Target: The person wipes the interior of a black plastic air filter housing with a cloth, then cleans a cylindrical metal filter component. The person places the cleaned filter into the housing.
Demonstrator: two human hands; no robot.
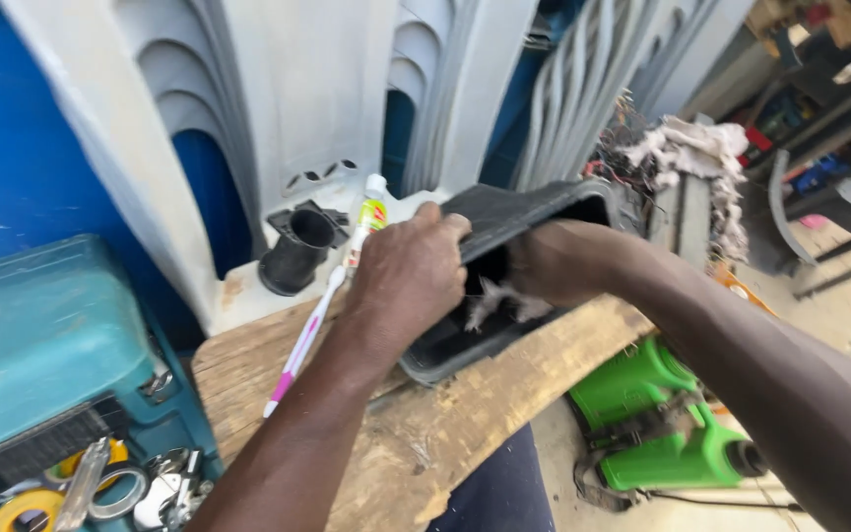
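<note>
My left hand grips the near rim of a black plastic box-shaped housing that rests tilted on a worn wooden board. My right hand reaches inside the housing's opening and presses a pale rag against its inner wall; its fingers are partly hidden by the box. Just left of my left hand lie a pink-and-white toothbrush and a small white tube with a green and yellow label.
A black round plastic duct piece sits on stacked grey plastic chairs. A teal toolbox at lower left holds tape rolls and metal tools. Green machine parts lie on the floor at right. A frayed cloth hangs over cluttered shelving.
</note>
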